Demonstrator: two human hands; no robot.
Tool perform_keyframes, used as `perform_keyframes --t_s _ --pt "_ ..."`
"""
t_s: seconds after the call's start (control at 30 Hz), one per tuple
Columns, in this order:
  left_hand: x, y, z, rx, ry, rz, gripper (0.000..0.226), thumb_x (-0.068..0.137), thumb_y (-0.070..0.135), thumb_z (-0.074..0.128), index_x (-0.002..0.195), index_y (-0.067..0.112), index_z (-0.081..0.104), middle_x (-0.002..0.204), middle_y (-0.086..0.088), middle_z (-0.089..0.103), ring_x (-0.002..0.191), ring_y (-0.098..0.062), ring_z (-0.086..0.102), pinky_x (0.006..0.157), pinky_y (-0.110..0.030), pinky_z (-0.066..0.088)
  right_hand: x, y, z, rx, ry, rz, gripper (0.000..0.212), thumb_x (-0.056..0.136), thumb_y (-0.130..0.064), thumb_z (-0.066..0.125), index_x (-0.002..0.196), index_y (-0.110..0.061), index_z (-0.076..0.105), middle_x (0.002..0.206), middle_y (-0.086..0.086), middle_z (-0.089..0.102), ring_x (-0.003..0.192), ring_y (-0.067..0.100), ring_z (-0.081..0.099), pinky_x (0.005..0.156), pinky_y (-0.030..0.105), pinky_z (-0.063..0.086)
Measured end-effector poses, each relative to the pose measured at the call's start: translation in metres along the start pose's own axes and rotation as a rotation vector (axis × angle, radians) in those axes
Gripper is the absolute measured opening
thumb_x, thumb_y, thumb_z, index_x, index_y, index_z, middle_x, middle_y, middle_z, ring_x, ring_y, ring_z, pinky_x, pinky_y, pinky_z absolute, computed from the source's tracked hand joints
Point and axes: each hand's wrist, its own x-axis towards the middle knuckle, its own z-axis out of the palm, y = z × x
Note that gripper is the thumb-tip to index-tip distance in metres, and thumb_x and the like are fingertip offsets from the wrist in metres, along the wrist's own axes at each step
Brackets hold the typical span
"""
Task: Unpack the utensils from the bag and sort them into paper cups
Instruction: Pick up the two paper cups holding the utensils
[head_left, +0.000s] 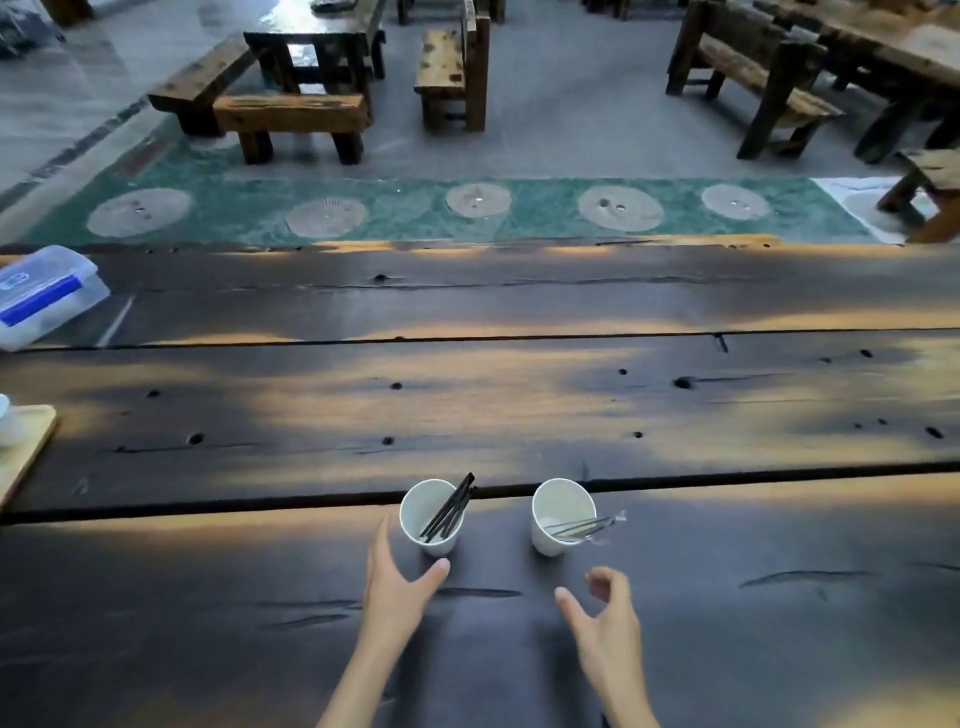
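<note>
On a dark wooden plank table (519, 405), an empty, spread left hand (395, 582) flanks a white paper cup (431, 519) of black utensils (449, 508) — then a second white paper cup (561, 517) of clear plastic utensils (587, 527), near the right hand (605, 618), fingers loosely curled, holding nothing.
</note>
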Motion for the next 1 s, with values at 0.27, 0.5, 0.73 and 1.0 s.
perform_keyframes --t_s 0.27,0.5,0.73,1.0 --pt "0.031 -0.014 0.015 -0.183 -0.104 -0.061 0.107 0.062 0.019 0.087 0.146 0.041 0.026 0.147 0.012 0.045 0.135 -0.007 0.043 0.108 -0.027 0.032 0.047 -0.006 0.015 0.164 -0.146 0.102 0.089 0.074 -0.011 0.083 0.144 -0.029 0.031 0.14 -0.007 0.049 0.135 0.015 0.045 0.114 0.043 0.035" --pt "0.048 -0.013 0.02 -0.218 -0.12 0.0 0.1 0.061 0.013 0.086 0.145 0.024 0.034 0.144 0.001 0.049 0.131 -0.015 0.05 0.11 -0.033 0.038 0.068 -0.02 0.028 0.295 -0.136 0.04 0.094 0.069 0.006 0.082 0.142 -0.034 0.037 0.126 -0.007 0.061 0.111 0.006 0.062 0.095 0.019 0.047" --pt "0.06 -0.004 0.021 -0.212 -0.112 0.067 0.078 0.061 0.004 0.083 0.128 0.021 0.048 0.13 -0.009 0.057 0.122 -0.024 0.056 0.106 -0.039 0.043 0.082 -0.029 0.038 0.295 -0.07 0.004 0.076 0.067 0.004 0.084 0.125 -0.031 0.049 0.106 -0.025 0.063 0.1 -0.001 0.063 0.089 0.021 0.046" --pt "0.101 0.023 0.019 -0.305 -0.031 0.028 0.078 0.065 0.002 0.088 0.125 0.031 0.048 0.124 0.002 0.064 0.113 -0.011 0.063 0.096 -0.029 0.048 0.123 -0.08 0.054 0.32 -0.067 -0.103 0.072 0.068 0.004 0.084 0.123 -0.028 0.05 0.104 -0.028 0.066 0.096 -0.004 0.065 0.078 0.005 0.047"
